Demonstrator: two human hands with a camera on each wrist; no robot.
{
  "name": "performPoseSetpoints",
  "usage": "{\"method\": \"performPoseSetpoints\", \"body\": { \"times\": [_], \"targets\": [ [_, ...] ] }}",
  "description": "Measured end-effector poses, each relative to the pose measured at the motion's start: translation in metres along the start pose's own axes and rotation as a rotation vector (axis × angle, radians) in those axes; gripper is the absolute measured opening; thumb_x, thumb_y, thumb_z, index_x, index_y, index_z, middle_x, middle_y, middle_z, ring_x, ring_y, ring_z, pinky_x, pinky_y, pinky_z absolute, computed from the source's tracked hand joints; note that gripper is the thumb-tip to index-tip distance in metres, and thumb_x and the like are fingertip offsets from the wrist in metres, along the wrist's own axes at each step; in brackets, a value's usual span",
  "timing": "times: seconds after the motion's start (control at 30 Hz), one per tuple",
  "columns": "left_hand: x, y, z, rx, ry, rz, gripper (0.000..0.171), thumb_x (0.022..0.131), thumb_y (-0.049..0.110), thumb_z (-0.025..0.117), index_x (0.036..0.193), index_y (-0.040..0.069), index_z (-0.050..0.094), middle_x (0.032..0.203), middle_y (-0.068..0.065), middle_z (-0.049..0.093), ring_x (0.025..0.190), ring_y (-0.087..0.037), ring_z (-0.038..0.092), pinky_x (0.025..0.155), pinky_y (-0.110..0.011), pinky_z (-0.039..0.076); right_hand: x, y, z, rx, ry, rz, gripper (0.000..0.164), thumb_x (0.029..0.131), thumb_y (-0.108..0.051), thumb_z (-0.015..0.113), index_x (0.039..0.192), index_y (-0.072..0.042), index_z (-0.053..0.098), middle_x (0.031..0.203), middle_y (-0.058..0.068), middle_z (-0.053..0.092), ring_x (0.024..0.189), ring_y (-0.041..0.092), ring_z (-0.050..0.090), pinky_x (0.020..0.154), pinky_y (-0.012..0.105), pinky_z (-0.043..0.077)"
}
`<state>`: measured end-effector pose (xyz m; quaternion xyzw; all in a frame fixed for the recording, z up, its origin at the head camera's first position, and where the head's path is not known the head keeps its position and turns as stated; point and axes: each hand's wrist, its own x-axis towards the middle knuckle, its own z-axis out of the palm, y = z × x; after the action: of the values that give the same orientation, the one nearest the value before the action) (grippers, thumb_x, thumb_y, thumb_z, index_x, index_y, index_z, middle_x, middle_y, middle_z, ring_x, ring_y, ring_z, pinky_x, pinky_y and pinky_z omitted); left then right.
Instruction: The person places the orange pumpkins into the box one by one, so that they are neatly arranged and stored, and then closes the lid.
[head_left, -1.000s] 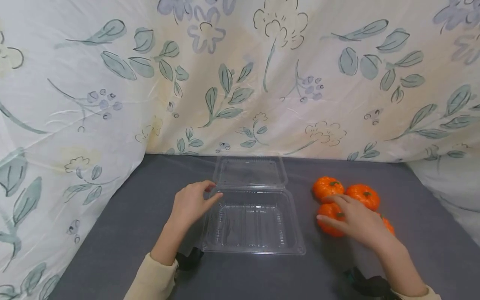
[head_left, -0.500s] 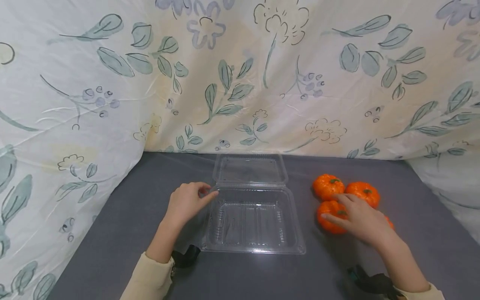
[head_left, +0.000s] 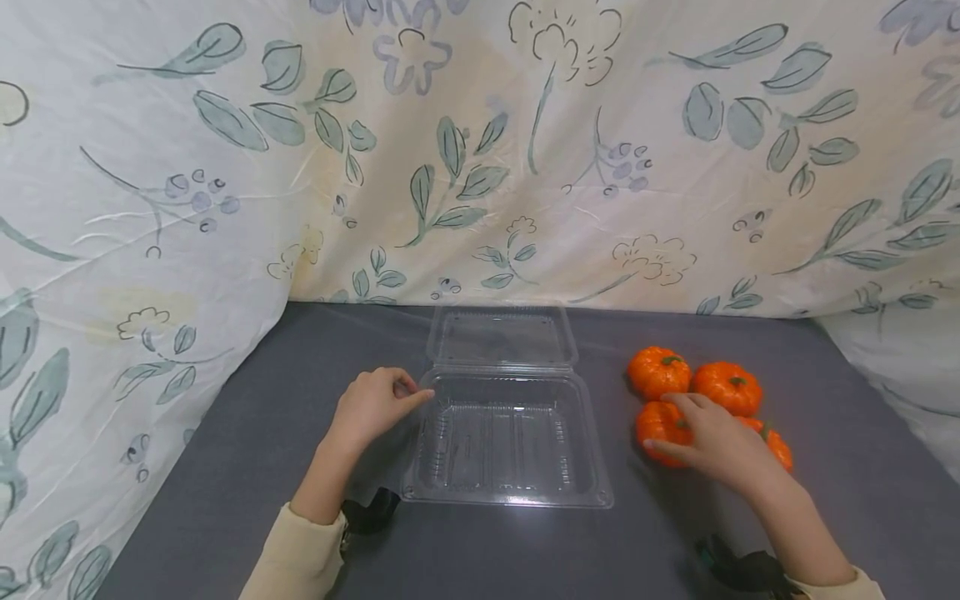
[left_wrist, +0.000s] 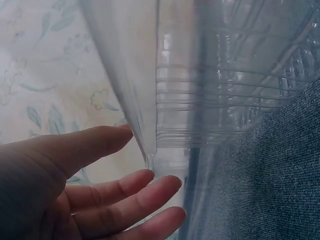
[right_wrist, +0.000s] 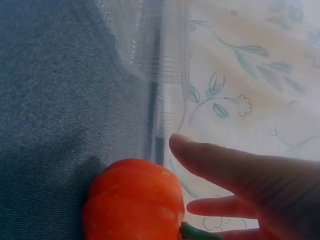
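Note:
My left hand point(head_left: 372, 410) is at the left edge of a clear plastic clamshell container point(head_left: 508, 505), whose lid point(head_left: 501, 337) lies folded back. In the left wrist view, the thumb point(left_wrist: 107, 142) reaches the rim's edge and the loosely bent fingers point(left_wrist: 145, 200) lie near its corner. My right hand point(head_left: 723, 442) hovers with thumb and fingers spread over the nearest small orange pumpkin point(head_left: 656, 432). Close up, this pumpkin point(right_wrist: 135, 205) shows a green stem, and the thumb point(right_wrist: 210, 160) stands apart from it. Part of it is hidden by the hand in the head view.
Behind it sit two more pumpkins, one at the back left point(head_left: 658, 373) and another at the back right point(head_left: 727, 387). One further pumpkin point(head_left: 776, 448) is partly behind the right hand. A dark grey cloth point(head_left: 480, 554) covers the table. Floral fabric point(head_left: 480, 150) hangs behind and at the sides.
My left hand has drawn back slightly left from the container's rim. The right hand has shifted only a little over the near pumpkin. The container and pumpkins stay in place.

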<state>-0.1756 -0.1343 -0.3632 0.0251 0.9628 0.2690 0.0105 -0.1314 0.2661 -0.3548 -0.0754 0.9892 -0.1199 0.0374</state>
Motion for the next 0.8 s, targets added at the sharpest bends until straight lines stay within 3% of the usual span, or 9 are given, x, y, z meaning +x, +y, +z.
{"method": "performPoseSetpoints", "body": {
  "times": [0.23,0.8],
  "targets": [
    [0.003,-0.003,-0.003,-0.088,-0.06,0.024,0.032,0.087,0.034,0.063,0.093,0.003,0.069,0.064,-0.002,0.061,0.055,-0.013,0.053,0.052,-0.028,0.042,0.002,0.002,0.001,0.006,-0.003,0.008,0.08,0.073,-0.057,0.069,0.124,0.001,0.049,0.119,0.03,0.05,0.103,0.043,0.05,0.075,0.059,0.043],
    [0.009,-0.017,-0.002,-0.185,-0.224,0.084,0.03,0.092,0.032,0.056,0.089,0.005,0.067,0.07,-0.001,0.068,0.058,-0.017,0.061,0.056,-0.03,0.043,0.005,0.005,0.003,0.0,0.002,-0.036,0.073,0.073,-0.045,0.074,0.122,0.005,0.052,0.118,0.031,0.051,0.102,0.044,0.052,0.078,0.057,0.043]
  ]
}}
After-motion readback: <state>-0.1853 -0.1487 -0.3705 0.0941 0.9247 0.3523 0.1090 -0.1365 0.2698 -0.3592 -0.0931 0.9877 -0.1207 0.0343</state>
